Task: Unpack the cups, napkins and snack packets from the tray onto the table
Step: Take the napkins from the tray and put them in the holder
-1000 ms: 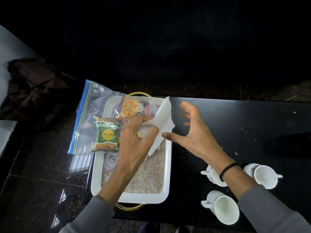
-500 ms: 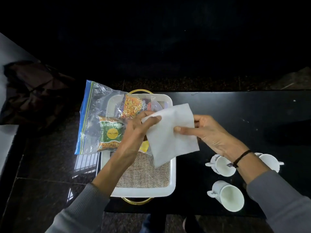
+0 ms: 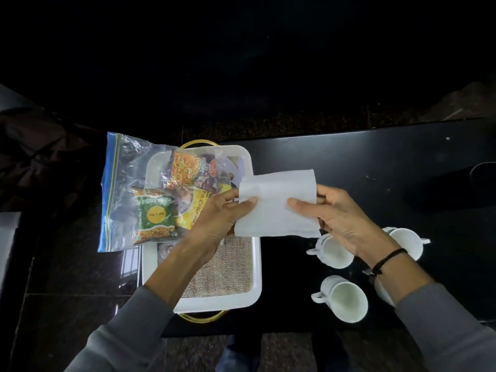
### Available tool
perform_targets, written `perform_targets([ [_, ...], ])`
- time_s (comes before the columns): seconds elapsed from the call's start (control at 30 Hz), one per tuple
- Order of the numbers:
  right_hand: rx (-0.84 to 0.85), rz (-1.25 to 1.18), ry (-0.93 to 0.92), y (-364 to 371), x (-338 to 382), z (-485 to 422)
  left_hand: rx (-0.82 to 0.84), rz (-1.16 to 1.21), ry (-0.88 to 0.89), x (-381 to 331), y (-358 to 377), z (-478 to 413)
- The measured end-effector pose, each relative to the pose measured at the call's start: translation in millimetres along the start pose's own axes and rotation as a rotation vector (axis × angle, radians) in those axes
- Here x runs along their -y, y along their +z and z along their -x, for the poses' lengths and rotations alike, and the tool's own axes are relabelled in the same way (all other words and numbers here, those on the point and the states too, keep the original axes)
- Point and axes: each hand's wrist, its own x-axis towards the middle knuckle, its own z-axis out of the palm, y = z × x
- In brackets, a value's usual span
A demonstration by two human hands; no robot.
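A white napkin (image 3: 276, 202) is stretched between my two hands above the tray's right rim. My left hand (image 3: 220, 218) pinches its left edge and my right hand (image 3: 335, 213) grips its right edge. The white tray (image 3: 256, 264) with a burlap liner and gold handles sits at the black table's left end. A clear zip bag (image 3: 126, 194) of snack packets, green, orange and yellow, lies across the tray's far left part and overhangs it. Several white cups stand on the table at right: one (image 3: 332, 251) under my right hand, one (image 3: 343, 298) nearer me, one (image 3: 405, 240) further right.
The black table (image 3: 375, 162) stretches away to the right. A fourth cup is partly hidden under my right sleeve (image 3: 382, 292). Dark stone floor lies to the left, with a dark bag (image 3: 40, 162) beyond. A small metal lid sits in the tray under the zip bag.
My right hand joined the left on the napkin. Together they lifted it from the tray, spread it flat and moved it right over the tray's rim.
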Motion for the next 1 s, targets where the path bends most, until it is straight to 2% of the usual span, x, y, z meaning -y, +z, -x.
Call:
perform_targets([
  [0.2,-0.002,-0.039,-0.026,-50.8,18.7,25.4,0.012,0.033,0.050,-9.8,58.0,-3.2],
  [0.3,-0.062,-0.019,-0.054,-82.1,30.4,39.3,0.048,0.002,0.081,-18.1,95.3,-6.2],
  [0.4,-0.169,0.002,-0.067,-114.5,34.7,49.3,0.089,-0.032,0.095,-25.8,132.3,-10.9],
  [0.6,-0.367,-0.127,-0.083,-176.3,40.3,82.0,0.121,-0.171,0.093,-32.4,206.4,-21.8],
  [0.77,-0.675,-0.182,-0.101,-231.4,48.0,110.1,0.117,-0.283,0.088,-29.5,259.1,-30.6],
  [0.83,-0.807,-0.110,-0.118,-254.2,50.9,119.4,0.136,-0.313,0.079,-27.6,277.9,-34.0],
  [1.0,-1.044,0.409,-0.069,-296.9,61.5,139.0,0.181,-0.346,0.068,-21.6,312.1,-40.5],
])
